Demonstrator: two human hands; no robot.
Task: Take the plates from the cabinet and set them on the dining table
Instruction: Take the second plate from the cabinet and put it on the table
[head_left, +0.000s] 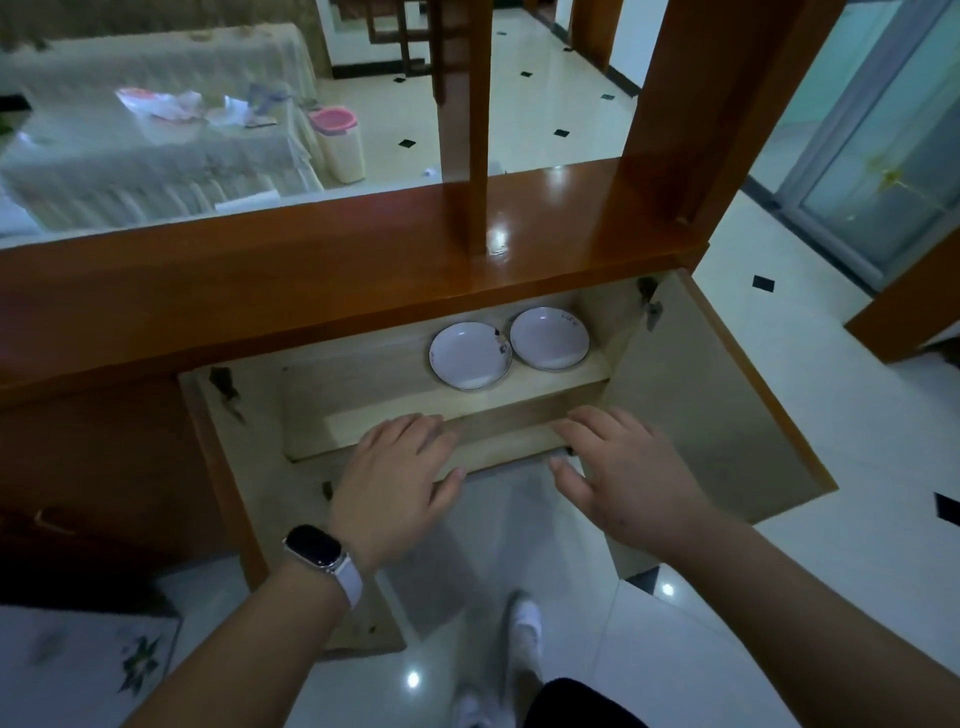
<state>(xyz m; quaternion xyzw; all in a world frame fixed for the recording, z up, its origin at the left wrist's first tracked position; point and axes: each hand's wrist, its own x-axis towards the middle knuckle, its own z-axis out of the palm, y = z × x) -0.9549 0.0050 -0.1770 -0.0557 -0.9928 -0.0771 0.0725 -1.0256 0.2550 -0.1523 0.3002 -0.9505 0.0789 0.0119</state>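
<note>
- A round white porcelain plate (470, 355) and a second white plate (549, 338) lie face up, side by side in a left-right row on the pale upper shelf (363, 374) of the open brown wooden cabinet (311, 280), toward its right end.
- Left hand (397, 467) and right hand (623, 467) hover nearer, over the lower shelf edge (498, 447), each grip slack and holding nothing.
- The cabinet's top overhangs the plates.

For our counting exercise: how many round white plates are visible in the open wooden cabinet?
2. One round white plate lies on the pale upper shelf; the second plate lies just right of it. The shelf's back is hidden, so more may exist.
</note>
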